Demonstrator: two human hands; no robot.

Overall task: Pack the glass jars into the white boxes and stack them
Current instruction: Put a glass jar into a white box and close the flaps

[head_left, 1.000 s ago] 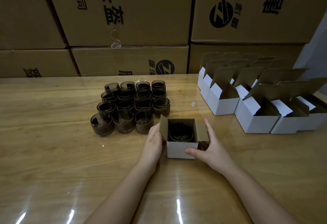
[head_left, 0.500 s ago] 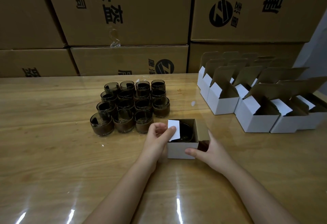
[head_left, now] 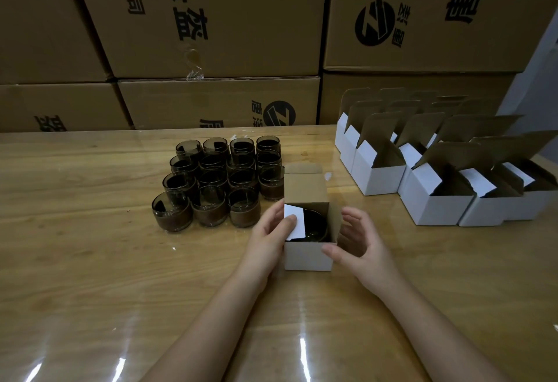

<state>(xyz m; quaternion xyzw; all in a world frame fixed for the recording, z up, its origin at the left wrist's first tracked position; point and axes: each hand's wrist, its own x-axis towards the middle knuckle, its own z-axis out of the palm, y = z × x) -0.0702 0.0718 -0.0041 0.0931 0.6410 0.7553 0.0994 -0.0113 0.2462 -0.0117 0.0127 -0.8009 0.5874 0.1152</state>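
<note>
The small box (head_left: 306,256) stands on the table (head_left: 90,260), near its front centre, with one jar (head_left: 314,224) inside. The left hand (head_left: 268,236) lies at its left side, the right hand (head_left: 362,245) at its right. The grouped jars (head_left: 217,182) stand behind-left of the box. The open boxes (head_left: 434,209) stand in rows to the right. Stacked cartons (head_left: 217,19) stand behind the table.

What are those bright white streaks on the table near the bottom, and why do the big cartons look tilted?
Head view: the streaks are light glaring off the glossy table; the wide-angle lens bows the brown cartons outward toward the corners; dim light makes the glass jars read nearly black; the white box is in sharp focus.
</note>
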